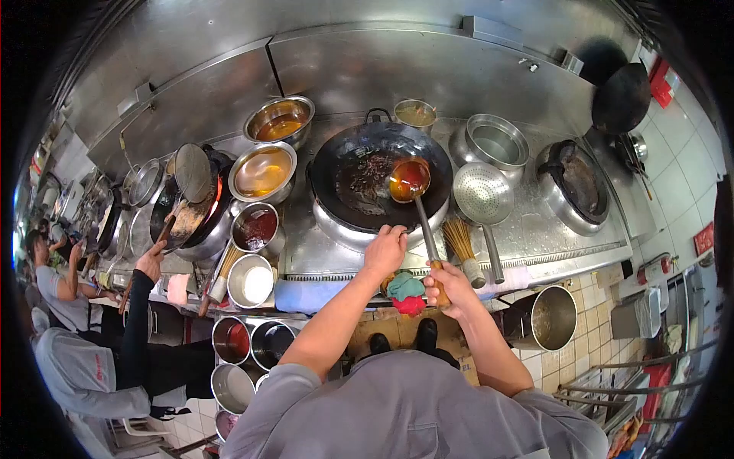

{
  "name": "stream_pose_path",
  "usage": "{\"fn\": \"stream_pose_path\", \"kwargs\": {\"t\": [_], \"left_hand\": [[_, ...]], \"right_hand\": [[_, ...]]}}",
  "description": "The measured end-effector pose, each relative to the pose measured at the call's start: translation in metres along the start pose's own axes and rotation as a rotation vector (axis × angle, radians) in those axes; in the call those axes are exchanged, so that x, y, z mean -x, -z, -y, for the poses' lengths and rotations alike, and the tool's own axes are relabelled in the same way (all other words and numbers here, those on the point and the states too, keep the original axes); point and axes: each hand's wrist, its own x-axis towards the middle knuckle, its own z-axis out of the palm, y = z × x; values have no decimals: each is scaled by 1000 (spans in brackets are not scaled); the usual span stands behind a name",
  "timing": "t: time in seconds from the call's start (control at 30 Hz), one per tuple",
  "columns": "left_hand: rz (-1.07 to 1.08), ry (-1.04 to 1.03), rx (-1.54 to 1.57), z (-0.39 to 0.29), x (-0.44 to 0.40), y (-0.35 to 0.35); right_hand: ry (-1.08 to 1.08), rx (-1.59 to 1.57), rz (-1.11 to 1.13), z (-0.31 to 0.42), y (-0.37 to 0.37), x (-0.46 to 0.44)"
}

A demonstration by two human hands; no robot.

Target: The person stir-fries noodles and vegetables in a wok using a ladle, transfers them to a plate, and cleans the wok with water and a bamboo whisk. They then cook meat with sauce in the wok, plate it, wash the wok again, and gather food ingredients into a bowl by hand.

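A ladle [410, 181] holding reddish-orange liquid is over a large black wok [325, 172], which has dark liquid and bits at its bottom. My right hand [450, 288] is wrapped round the ladle's wooden handle. At the wok's near edge is my left hand [386, 249], its fingers curled over the rim area; what it grips there is hidden. A green and red cloth [405, 289] lies between my hands, just below the wok. Right of the wok rests a perforated strainer [483, 193], with a bamboo brush [460, 241] beside it.
Metal bowls of amber liquid [264, 173], a pot of dark red sauce [255, 228] and a white-filled pot [250, 281] stand left. A co-worker [92, 367] works at another wok further left. A water pot [497, 142] and second burner [575, 183] are right.
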Motion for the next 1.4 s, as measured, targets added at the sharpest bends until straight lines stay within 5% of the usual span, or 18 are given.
{"fn": "stream_pose_path", "kwargs": {"t": [0.17,0.27,0.43,0.6,0.7,0.73,0.83,0.9,0.93,0.97,1.03,1.1,1.17,1.23,1.27,1.3,1.37,1.4], "left_hand": [[-6,11,-28,13,-12,-20],[-57,-6,-21,13,-9,-23],[-128,28,127,18,-1,-28],[-285,-48,623,17,63,-36],[-21,422,1091,23,141,-55],[-8,499,1118,31,170,-69],[128,803,876,61,266,-109],[433,834,256,70,328,-107],[599,664,78,141,403,-156],[643,1065,-59,134,437,-156],[495,1231,163,120,474,-147],[160,1501,622,105,501,-140],[-39,1623,845,91,526,-146],[-264,1365,1020,91,529,-158],[-317,1542,872,52,496,-147],[-250,1467,806,30,483,-144],[-91,1316,701,20,460,-144],[4,1257,654,15,460,-143]], "right_hand": [[-97,-60,56,32,6,-27],[-276,-570,283,46,21,-60],[211,751,-113,48,17,-50],[312,616,-15,90,41,-15],[190,101,196,93,76,-33],[214,280,125,94,85,-42],[354,818,-91,106,93,-45],[259,598,-36,123,97,-39],[157,232,164,130,108,-42],[51,-140,352,136,114,-46],[23,-150,385,133,120,-62],[337,876,-108,127,117,-76],[273,821,-51,144,117,-70],[-20,-47,382,148,134,-76],[-79,-34,391,141,140,-85],[-58,-48,376,137,137,-82],[282,835,31,135,115,-87],[295,821,34,142,111,-96]]}}
